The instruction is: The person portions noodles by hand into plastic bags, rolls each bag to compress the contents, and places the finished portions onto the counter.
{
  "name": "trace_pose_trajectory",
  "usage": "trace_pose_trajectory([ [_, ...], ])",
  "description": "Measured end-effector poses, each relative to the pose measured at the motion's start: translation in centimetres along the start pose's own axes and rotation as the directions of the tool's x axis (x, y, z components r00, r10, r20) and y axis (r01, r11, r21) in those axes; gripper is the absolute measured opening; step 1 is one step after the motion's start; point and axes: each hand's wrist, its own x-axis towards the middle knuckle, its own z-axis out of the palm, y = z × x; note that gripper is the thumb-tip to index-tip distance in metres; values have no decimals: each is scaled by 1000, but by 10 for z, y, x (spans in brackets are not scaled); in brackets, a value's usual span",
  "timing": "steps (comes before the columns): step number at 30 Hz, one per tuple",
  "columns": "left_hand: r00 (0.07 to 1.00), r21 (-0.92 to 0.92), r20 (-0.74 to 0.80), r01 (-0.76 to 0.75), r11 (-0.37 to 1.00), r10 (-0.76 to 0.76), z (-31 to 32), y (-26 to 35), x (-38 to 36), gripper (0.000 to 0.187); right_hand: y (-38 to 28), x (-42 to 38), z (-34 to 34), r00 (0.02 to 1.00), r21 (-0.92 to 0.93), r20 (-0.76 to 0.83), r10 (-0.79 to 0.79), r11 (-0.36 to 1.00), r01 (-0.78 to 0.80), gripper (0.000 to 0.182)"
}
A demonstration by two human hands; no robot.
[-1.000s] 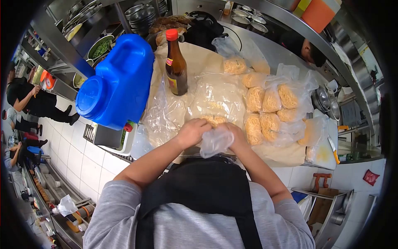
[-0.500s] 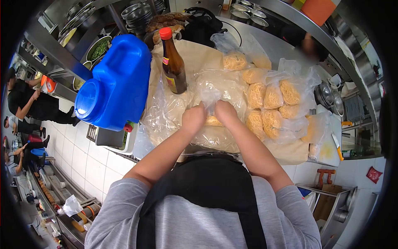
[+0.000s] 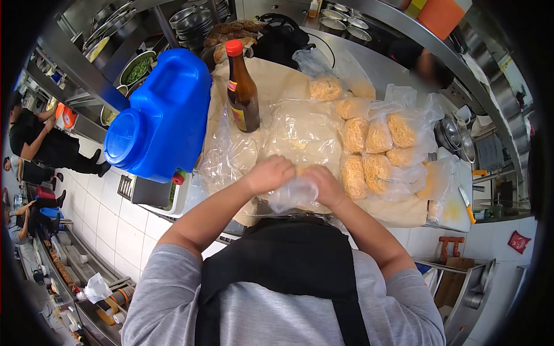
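Paper-lined counter [image 3: 398,212], noodles [image 3: 354,135] in clear bags [image 3: 408,180], both hands [image 3: 271,174] holding plastic bag [image 3: 294,196]

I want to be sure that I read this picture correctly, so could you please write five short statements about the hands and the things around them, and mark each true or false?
1. A plastic bag shows between the left hand and the right hand. True.
2. The bottle lies on its side. False: the bottle stands upright.
3. The blue container is to the left of the bottle. True.
4. The bagged noodles are left of the bottle. False: they are to its right.
5. The bottle's cap is green. False: it is red.
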Motion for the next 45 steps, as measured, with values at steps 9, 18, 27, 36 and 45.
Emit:
trace_pose_trajectory([
  [9,982,-331,-78,138,934,-173,14,24,-27,16,-9,0,12,928,-101,189,321,946,-307,20],
  [18,578,-327,48,780,534,-815,2,27,14,18,14,41,14,723,-229,233,650,760,-609,32],
  [27,617,-172,113,785,596,-779,-2,29,5,20,-26,71,-23,698,-338,106,708,686,-644,34],
  [36,524,-256,83,833,490,-847,-8,32,-3,25,-31,23,19,875,-321,436,211,945,-67,52],
  [45,896,-400,-18,399,825,-443,-1,52,-17,30,-27,31,10,746,-414,600,288,910,-18,59],
])
